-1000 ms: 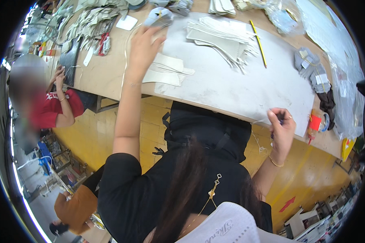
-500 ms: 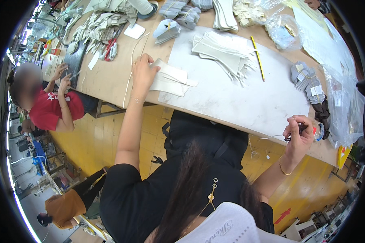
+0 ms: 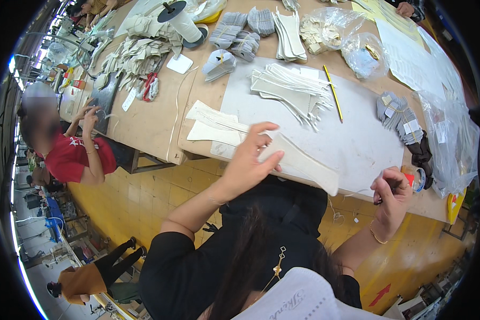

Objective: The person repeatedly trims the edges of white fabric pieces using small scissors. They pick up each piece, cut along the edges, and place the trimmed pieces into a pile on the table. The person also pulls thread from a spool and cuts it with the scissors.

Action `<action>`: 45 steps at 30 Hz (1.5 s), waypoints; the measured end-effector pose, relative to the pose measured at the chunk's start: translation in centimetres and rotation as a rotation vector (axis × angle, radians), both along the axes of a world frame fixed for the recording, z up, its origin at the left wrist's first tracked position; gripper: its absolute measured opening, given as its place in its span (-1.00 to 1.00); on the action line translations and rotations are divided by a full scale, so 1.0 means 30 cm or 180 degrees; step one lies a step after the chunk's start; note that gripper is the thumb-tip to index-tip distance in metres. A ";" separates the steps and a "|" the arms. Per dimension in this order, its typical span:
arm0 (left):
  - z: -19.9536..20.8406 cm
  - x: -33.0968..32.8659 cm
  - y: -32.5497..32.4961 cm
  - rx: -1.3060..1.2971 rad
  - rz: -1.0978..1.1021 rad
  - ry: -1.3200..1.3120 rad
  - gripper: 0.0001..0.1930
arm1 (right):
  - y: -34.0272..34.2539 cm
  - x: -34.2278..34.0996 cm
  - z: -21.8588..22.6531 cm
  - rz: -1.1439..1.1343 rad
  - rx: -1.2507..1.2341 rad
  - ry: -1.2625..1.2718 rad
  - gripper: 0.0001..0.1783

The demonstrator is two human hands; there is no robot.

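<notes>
My left hand (image 3: 250,160) is over the front edge of the table, thumb and fingers curled at the left end of a long cream material piece (image 3: 306,162) with flared ends. The piece slants down to the right; motion blurs the fingertips. To its left lie similar cream pieces (image 3: 213,128), overlapping. My right hand (image 3: 392,192) is half closed near the table's right front edge, around a small dark object (image 3: 377,201) that is mostly hidden in the fingers. A stack of cream pieces (image 3: 288,88) lies beyond my hands on a white sheet (image 3: 357,144).
A yellow pencil (image 3: 334,93) lies right of the stack. Bundled grey pieces (image 3: 402,117), a plastic bag (image 3: 445,138) and a small jar (image 3: 417,177) line the right side. Farther left are red-handled scissors (image 3: 150,87) and a thread cone (image 3: 181,24). A co-worker in red (image 3: 80,157) sits left.
My left hand has moved right and nearer from the left pile, bringing one cream piece with it. My right hand has dropped slightly and turned; it stays by the right front edge.
</notes>
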State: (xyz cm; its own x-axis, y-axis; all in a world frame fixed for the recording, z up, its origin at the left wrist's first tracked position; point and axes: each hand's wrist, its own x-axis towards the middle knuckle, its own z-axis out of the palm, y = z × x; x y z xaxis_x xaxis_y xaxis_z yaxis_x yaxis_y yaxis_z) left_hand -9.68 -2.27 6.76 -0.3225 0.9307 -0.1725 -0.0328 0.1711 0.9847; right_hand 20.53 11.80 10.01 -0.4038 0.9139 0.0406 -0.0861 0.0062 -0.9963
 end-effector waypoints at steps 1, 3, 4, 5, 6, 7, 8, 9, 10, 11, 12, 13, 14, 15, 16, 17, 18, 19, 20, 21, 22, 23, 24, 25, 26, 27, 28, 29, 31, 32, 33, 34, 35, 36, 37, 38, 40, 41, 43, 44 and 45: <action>-0.049 0.009 0.005 -0.0110 -0.0149 0.0891 -0.55 | -0.003 0.002 0.018 0.0119 0.0015 0.0236 -0.79; -0.149 0.018 0.015 -0.0300 -0.0577 0.3087 -0.59 | -0.005 -0.025 0.031 0.0360 -0.0076 0.0305 -0.76; -0.191 0.017 0.010 0.0140 -0.0271 0.3309 -0.61 | -0.004 -0.048 0.035 0.0538 -0.0073 0.0527 -0.74; -0.226 0.011 0.002 0.0308 -0.0099 0.3454 -0.63 | -0.008 -0.088 0.023 0.0496 -0.0315 0.0105 -0.74; -0.255 0.008 -0.012 0.0571 0.0068 0.3609 -0.64 | 0.000 -0.133 0.004 0.0633 -0.0413 -0.0623 -0.74; -0.278 -0.005 -0.023 0.0628 -0.0141 0.3592 -0.66 | -0.007 -0.204 -0.043 0.0725 -0.0489 -0.0816 -0.73; -0.297 -0.010 -0.032 0.0444 -0.0348 0.3482 -0.67 | -0.005 -0.280 -0.095 0.0943 -0.0458 -0.0914 -0.74; -0.311 -0.012 -0.045 0.0494 -0.0383 0.3595 -0.68 | -0.018 -0.348 -0.145 0.0891 -0.0778 -0.1028 -0.75; -0.322 -0.017 -0.049 0.0554 -0.0355 0.3709 -0.70 | -0.024 -0.411 -0.190 0.0935 -0.0894 -0.0952 -0.75; -0.329 -0.018 -0.055 0.0587 -0.0346 0.3763 -0.69 | -0.027 -0.456 -0.227 0.1010 -0.0921 -0.1135 -0.75; -0.334 -0.020 -0.057 0.0603 -0.0337 0.3812 -0.69 | -0.027 -0.491 -0.257 0.1093 -0.0905 -0.1307 -0.76; -0.337 -0.019 -0.059 0.0586 -0.0325 0.3842 -0.69 | -0.025 -0.518 -0.282 0.1129 -0.0833 -0.1383 -0.76; -0.339 -0.017 -0.061 0.0613 -0.0309 0.3855 -0.68 | -0.024 -0.541 -0.302 0.1151 -0.0766 -0.1503 -0.76; -0.340 -0.015 -0.061 0.0617 -0.0286 0.3854 -0.67 | -0.022 -0.558 -0.316 0.1139 -0.0734 -0.1704 -0.76; -0.341 -0.015 -0.061 0.0641 -0.0266 0.3854 -0.65 | -0.022 -0.570 -0.325 0.1137 -0.0743 -0.1658 -0.76; -0.340 -0.015 -0.061 0.0633 -0.0303 0.3876 -0.66 | -0.021 -0.578 -0.332 0.1102 -0.0791 -0.1700 -0.77; -0.339 -0.017 -0.061 0.0641 -0.0343 0.3895 -0.66 | -0.018 -0.584 -0.337 0.1076 -0.0830 -0.1697 -0.77; -0.338 -0.021 -0.060 0.0651 -0.0384 0.3916 -0.66 | -0.015 -0.589 -0.342 0.1082 -0.0808 -0.1813 -0.75; -0.337 -0.025 -0.059 0.0685 -0.0421 0.3905 -0.66 | -0.014 -0.594 -0.346 0.1098 -0.0783 -0.1882 -0.72; -0.336 -0.030 -0.056 0.0719 -0.0463 0.3896 -0.66 | -0.013 -0.598 -0.350 0.1112 -0.0761 -0.1948 -0.70; -0.334 -0.036 -0.052 0.0762 -0.0509 0.3883 -0.66 | -0.011 -0.602 -0.352 0.1082 -0.0756 -0.1976 -0.70; -0.333 -0.043 -0.048 0.0791 -0.0554 0.3925 -0.67 | -0.010 -0.605 -0.354 0.1048 -0.0752 -0.2002 -0.70; -0.332 -0.050 -0.044 0.0830 -0.0606 0.3960 -0.67 | -0.010 -0.607 -0.355 0.1000 -0.0739 -0.2026 -0.70; -0.331 -0.056 -0.040 0.0874 -0.0660 0.3998 -0.67 | -0.009 -0.608 -0.355 0.1010 -0.0749 -0.2059 -0.69; -0.330 -0.061 -0.035 0.0890 -0.0694 0.3998 -0.67 | -0.008 -0.609 -0.354 0.1009 -0.0743 -0.2087 -0.69; -0.329 -0.064 -0.032 0.0903 -0.0732 0.3997 -0.67 | -0.009 -0.610 -0.353 0.0999 -0.0681 -0.2082 -0.69; -0.328 -0.067 -0.029 0.0897 -0.0773 0.3994 -0.67 | -0.011 -0.611 -0.351 0.0981 -0.0734 -0.2115 -0.68; -0.327 -0.069 -0.027 0.0906 -0.0795 0.3971 -0.67 | -0.013 -0.612 -0.350 0.0955 -0.0728 -0.2114 -0.68; -0.324 -0.072 -0.023 0.0889 -0.0840 0.3946 -0.67 | -0.015 -0.618 -0.347 0.0939 -0.0692 -0.2167 -0.68; -0.322 -0.074 -0.021 0.0877 -0.0864 0.4008 -0.67 | -0.015 -0.621 -0.346 0.0948 -0.0671 -0.2223 -0.69; -0.320 -0.075 -0.019 0.0870 -0.0893 0.4072 -0.67 | -0.018 -0.621 -0.345 0.0940 -0.0634 -0.2324 -0.70; -0.317 -0.077 -0.018 0.0879 -0.0909 0.4132 -0.67 | -0.019 -0.617 -0.342 0.0998 -0.0671 -0.2232 -0.73; -0.315 -0.077 -0.014 0.0846 -0.0953 0.4177 -0.68 | -0.022 -0.607 -0.337 0.1036 -0.0691 -0.2186 -0.75; -0.313 -0.078 -0.010 0.0827 -0.0986 0.4220 -0.68 | -0.025 -0.594 -0.331 0.1079 -0.0689 -0.2091 -0.76; -0.309 -0.078 -0.009 0.0781 -0.1038 0.4258 -0.68 | -0.030 -0.568 -0.321 0.1097 -0.0652 -0.2203 -0.76; -0.306 -0.078 -0.008 0.0767 -0.1045 0.4239 -0.67 | -0.033 -0.529 -0.306 0.1125 -0.0579 -0.2267 -0.74; -0.301 -0.076 -0.007 0.0693 -0.1081 0.4179 -0.65 | -0.038 -0.444 -0.277 0.1101 -0.0691 -0.2456 -0.69; -0.300 -0.073 -0.008 0.0678 -0.1058 0.4168 -0.62 | -0.045 -0.395 -0.262 0.1048 -0.0881 -0.2583 -0.67; -0.299 -0.067 -0.008 0.0664 -0.1007 0.4127 -0.57 | -0.062 -0.319 -0.246 0.0969 -0.1071 -0.2727 -0.63; -0.300 -0.064 -0.007 0.0634 -0.1000 0.4120 -0.54 | -0.075 -0.290 -0.244 0.0944 -0.1077 -0.2744 -0.62; -0.301 -0.060 -0.006 0.0606 -0.0996 0.4116 -0.51 | -0.086 -0.270 -0.246 0.0897 -0.1101 -0.2824 -0.60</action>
State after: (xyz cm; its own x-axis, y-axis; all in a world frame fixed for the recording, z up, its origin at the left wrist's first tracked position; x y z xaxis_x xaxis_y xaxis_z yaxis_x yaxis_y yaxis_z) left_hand -11.47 -2.46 -2.26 0.0747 0.9700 0.2315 0.9469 -0.1417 0.2885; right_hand 12.43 9.21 2.63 -0.3631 0.6844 -0.6322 0.7378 -0.2032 -0.6437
